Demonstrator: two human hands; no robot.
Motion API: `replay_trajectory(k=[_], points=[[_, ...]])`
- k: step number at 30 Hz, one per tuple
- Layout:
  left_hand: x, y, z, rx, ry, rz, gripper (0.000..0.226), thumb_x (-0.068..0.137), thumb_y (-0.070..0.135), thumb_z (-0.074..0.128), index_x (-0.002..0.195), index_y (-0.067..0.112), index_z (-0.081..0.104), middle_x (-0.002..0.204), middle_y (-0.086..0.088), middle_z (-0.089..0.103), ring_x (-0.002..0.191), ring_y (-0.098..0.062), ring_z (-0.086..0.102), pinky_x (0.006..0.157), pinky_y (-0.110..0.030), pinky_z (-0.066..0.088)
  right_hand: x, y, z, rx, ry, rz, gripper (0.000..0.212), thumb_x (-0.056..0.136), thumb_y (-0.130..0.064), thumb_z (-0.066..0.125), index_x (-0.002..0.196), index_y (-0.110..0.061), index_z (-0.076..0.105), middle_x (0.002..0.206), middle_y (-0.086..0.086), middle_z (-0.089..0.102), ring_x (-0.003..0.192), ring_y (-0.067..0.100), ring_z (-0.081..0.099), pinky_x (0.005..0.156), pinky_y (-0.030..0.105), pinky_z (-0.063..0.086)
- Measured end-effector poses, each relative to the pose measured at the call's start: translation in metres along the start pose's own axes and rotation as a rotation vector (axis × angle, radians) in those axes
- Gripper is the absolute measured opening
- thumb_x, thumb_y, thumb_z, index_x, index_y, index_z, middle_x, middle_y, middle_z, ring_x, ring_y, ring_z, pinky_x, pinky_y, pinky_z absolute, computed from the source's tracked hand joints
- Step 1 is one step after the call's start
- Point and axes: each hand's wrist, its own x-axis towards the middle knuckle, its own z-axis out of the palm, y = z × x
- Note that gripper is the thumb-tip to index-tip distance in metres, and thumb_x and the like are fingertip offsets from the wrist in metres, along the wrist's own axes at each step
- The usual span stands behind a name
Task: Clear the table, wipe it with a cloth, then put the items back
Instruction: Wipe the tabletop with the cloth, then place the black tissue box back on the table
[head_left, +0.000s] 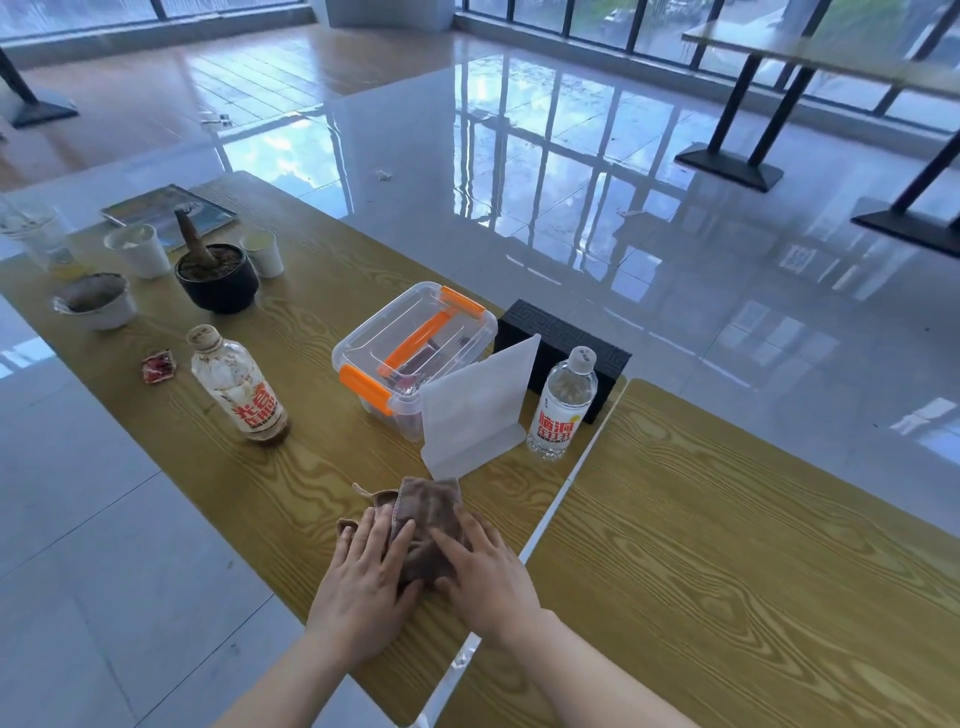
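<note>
As the left hand (363, 577) and right hand (485, 566) are pressing flat on it, fingers straight and gripping nothing, the brown cloth (430, 506) is lying crumpled near the table's (280, 488) front edge, just before the stand (478, 410). Soft, limp and light, it is likely bunching easily; a folded edge looks best for pinching.

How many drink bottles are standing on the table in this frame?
2. One nearly empty bottle with brown residue stands left of the clear storage box; one clear bottle stands right of the white sign stand, by the black box. None seems hidden.
</note>
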Motion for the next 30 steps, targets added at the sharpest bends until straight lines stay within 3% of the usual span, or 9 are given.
replay_trajectory(k=[5, 9, 12, 16, 22, 30], points=[[-0.001, 0.019, -0.023, -0.035, 0.047, 0.018, 0.072, 0.094, 0.066, 0.023, 0.149, 0.022, 0.039, 0.156, -0.013, 0.035, 0.147, -0.031, 0.023, 0.118, -0.044, 0.008, -0.017, 0.009, -0.022, 0.021, 0.044, 0.061, 0.056, 0.097, -0.037, 0.048, 0.149, -0.036, 0.030, 0.162, 0.001, 0.019, 0.149, 0.030, 0.014, 0.116, 0.045, 0.030], [0.002, 0.036, -0.045, -0.118, 0.107, 0.014, 0.076, 0.091, 0.066, 0.022, 0.154, 0.025, 0.027, 0.164, -0.008, 0.016, 0.151, -0.029, 0.007, 0.120, -0.049, 0.010, -0.029, 0.019, -0.039, 0.027, 0.100, 0.076, 0.061, 0.092, -0.027, 0.057, 0.148, -0.032, 0.034, 0.157, 0.001, 0.031, 0.145, 0.029, 0.024, 0.113, 0.041, 0.035], [0.006, 0.050, -0.062, -0.138, 0.132, 0.025, 0.072, 0.093, 0.061, 0.025, 0.155, 0.026, 0.023, 0.164, -0.006, 0.016, 0.152, -0.027, 0.005, 0.121, -0.050, 0.009, -0.038, 0.030, -0.055, 0.036, 0.167, 0.078, 0.059, 0.092, -0.026, 0.059, 0.148, -0.026, 0.039, 0.151, -0.002, 0.041, 0.138, 0.023, 0.033, 0.110, 0.036, 0.037], [0.011, 0.069, -0.078, -0.117, 0.163, 0.062, 0.062, 0.096, 0.050, 0.035, 0.153, 0.026, 0.026, 0.159, -0.001, 0.024, 0.150, -0.025, 0.012, 0.120, -0.050, 0.016, -0.049, 0.041, -0.081, 0.054, 0.227, 0.115, 0.055, 0.095, -0.028, 0.058, 0.147, -0.025, 0.040, 0.145, -0.004, 0.046, 0.131, 0.021, 0.039, 0.108, 0.034, 0.036], [0.018, 0.101, -0.105, -0.101, 0.231, 0.096, 0.057, 0.087, 0.040, 0.058, 0.141, 0.022, 0.048, 0.143, -0.009, 0.049, 0.136, -0.028, 0.043, 0.111, -0.051, 0.037, -0.065, 0.060, -0.115, 0.086, 0.310, 0.139, 0.050, 0.096, -0.033, 0.058, 0.143, -0.022, 0.047, 0.137, -0.002, 0.054, 0.127, 0.020, 0.045, 0.102, 0.033, 0.043], [0.042, 0.149, -0.157, -0.097, 0.393, 0.140, 0.058, 0.085, 0.035, 0.067, 0.137, 0.019, 0.048, 0.137, -0.013, 0.052, 0.120, -0.032, 0.055, 0.091, -0.049, 0.054, -0.071, 0.094, -0.174, 0.108, 0.439, 0.138, 0.038, 0.096, -0.036, 0.059, 0.131, -0.021, 0.056, 0.124, 0.001, 0.063, 0.116, 0.021, 0.055, 0.090, 0.036, 0.051]])
